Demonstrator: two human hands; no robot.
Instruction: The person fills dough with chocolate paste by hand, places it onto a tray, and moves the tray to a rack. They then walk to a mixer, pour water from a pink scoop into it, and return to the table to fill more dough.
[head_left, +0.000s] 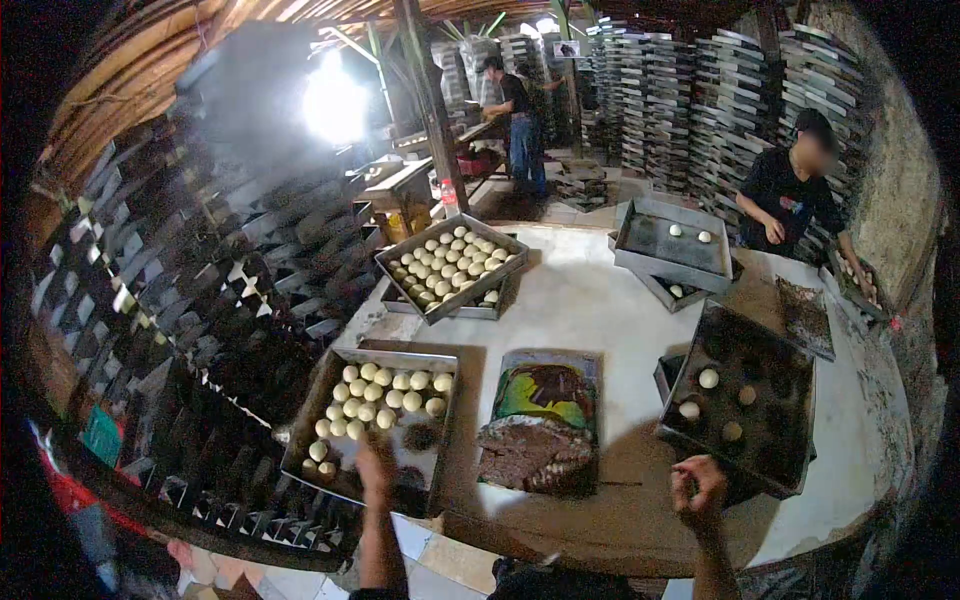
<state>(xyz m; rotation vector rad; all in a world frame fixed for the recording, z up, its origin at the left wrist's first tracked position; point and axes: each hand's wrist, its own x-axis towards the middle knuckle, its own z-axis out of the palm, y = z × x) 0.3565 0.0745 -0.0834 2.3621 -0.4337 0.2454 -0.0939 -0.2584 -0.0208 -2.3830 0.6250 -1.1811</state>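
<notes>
My left hand (pixel 375 468) is over the near edge of a metal tray (pixel 447 420) that holds rows of pale round dough balls (pixel 366 411). It is smeared, so its fingers are hard to make out. By the front edge of a dark metal tray (pixel 740 337) on the right is my right hand (pixel 699 486), its fingers curled together. What they hold, if anything, is hidden. In that tray sit a few balls, some pale (pixel 708 378) and some brownish (pixel 732 431). Between my hands lies a brown, crumbly-looking mass (pixel 535 455) against a printed yellow-green wrapper (pixel 547 390).
Another full tray of dough balls (pixel 450 265) rests tilted on a second tray at the table's back left. Stacked trays (pixel 672 250) stand at the back right. A co-worker (pixel 790 195) reaches toward a tray (pixel 862 285) at right. Another person (pixel 515 120) stands farther back. Tall tray stacks (pixel 720 110) line the walls.
</notes>
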